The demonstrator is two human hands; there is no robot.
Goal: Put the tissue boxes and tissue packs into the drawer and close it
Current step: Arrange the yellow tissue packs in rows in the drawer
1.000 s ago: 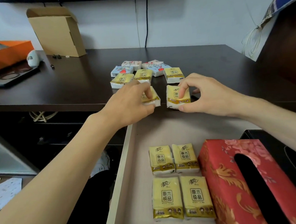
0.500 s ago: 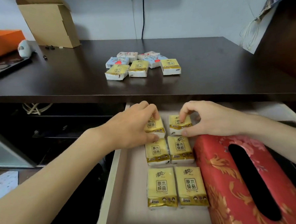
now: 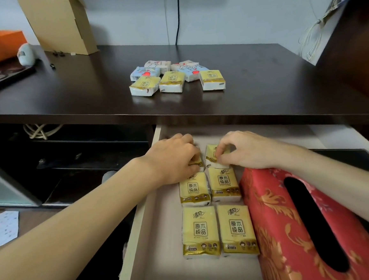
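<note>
Head view: looking down at an open drawer (image 3: 150, 238) under a dark desk (image 3: 261, 82).
Left hand (image 3: 171, 159): centre of the frame, fingers curled down over a yellow tissue pack (image 3: 196, 161) at the back of the drawer; the pack is mostly hidden under the hand.
Right hand (image 3: 248, 150): right of centre, fingertips pinching a second yellow pack (image 3: 212, 154) just beside the first.
Packs in drawer: four more yellow packs (image 3: 218, 230) lie flat in two rows, lower centre.
Tissue box (image 3: 291, 230): red with gold flowers, lower right, touching the packs.
Packs on desk (image 3: 176, 77): a cluster of yellow and pale blue ones, upper centre.
Cardboard box (image 3: 62, 24): upper left, on the desk.
</note>
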